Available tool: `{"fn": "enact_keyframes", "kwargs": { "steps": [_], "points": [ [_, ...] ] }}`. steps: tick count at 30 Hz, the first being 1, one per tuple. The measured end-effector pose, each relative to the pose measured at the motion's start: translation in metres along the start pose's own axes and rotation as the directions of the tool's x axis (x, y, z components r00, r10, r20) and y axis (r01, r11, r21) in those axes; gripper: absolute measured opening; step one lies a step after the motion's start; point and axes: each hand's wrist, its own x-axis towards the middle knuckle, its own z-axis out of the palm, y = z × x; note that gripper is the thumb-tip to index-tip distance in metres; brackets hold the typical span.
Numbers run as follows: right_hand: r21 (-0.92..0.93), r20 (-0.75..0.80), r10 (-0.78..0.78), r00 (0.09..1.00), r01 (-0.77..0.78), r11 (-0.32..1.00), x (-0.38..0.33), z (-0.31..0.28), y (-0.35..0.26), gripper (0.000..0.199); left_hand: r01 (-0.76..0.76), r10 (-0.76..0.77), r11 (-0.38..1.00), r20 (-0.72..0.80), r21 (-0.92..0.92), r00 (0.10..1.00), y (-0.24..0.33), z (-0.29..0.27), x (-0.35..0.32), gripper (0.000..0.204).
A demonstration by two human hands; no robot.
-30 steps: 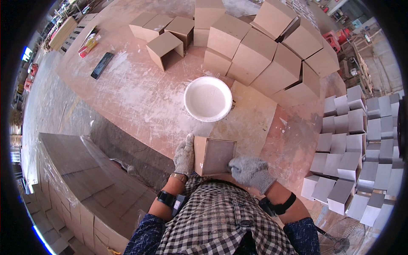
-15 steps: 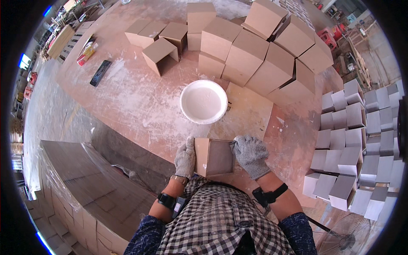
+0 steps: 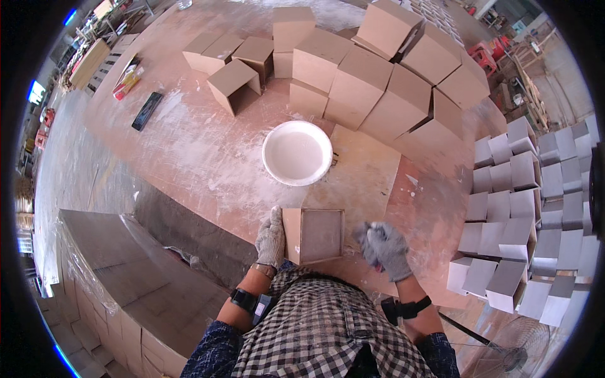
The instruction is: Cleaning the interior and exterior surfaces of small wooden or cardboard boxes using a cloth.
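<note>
A small brown box stands at the table's near edge, close to my body, its whitish-grey inner face turned up toward me. My left hand, in a grey knitted glove, grips the box's left side. To the right of the box, and apart from it, is my right hand, gloved the same way. Its fingers are curled together around something greyish that I cannot make out. Beyond the box sits a white round basin with pale, milky contents.
Brown boxes are stacked at the table's far side. Rows of whitened boxes stand at right, with a fan below them. A dark phone lies at left. A plastic-wrapped carton stack is at lower left.
My right hand has moved off the box's right edge, to the right and slightly down. My left hand still holds the box. The view has shifted slightly.
</note>
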Motion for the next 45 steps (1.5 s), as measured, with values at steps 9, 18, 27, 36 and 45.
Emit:
{"fn": "enact_keyframes", "kwargs": {
  "steps": [9, 18, 27, 36, 45],
  "points": [
    [0.378, 0.084, 0.38, 0.921, -0.382, 0.843, 0.059, 0.043, -0.029, 0.023, -0.222, 0.218, 0.972, 0.048, 0.08, 0.975, 0.017, 0.009, -0.014, 0.062],
    [0.076, -0.2, -0.141, 0.97, 0.159, 0.984, 0.043, 0.035, -0.118, 0.016, -0.382, 0.382, 0.905, 0.041, 0.185, 0.923, 0.011, 0.008, -0.014, 0.055],
    [-0.134, -0.204, -0.315, 0.927, 0.292, 0.947, 0.036, 0.016, -0.1, 0.013, -0.372, 0.363, 0.91, 0.082, 0.182, 0.928, 0.023, 0.014, -0.013, 0.053],
    [-0.205, -0.108, -0.003, 0.994, -0.019, 0.979, 0.024, 0.02, -0.041, 0.017, -0.329, 0.315, 0.933, 0.108, 0.147, 0.943, 0.028, 0.011, -0.003, 0.058],
    [-0.085, -0.084, 0.156, 0.984, -0.163, 0.983, 0.04, 0.029, -0.058, 0.019, -0.388, 0.367, 0.89, 0.129, 0.239, 0.921, 0.027, 0.012, -0.002, 0.057]
  ]
}}
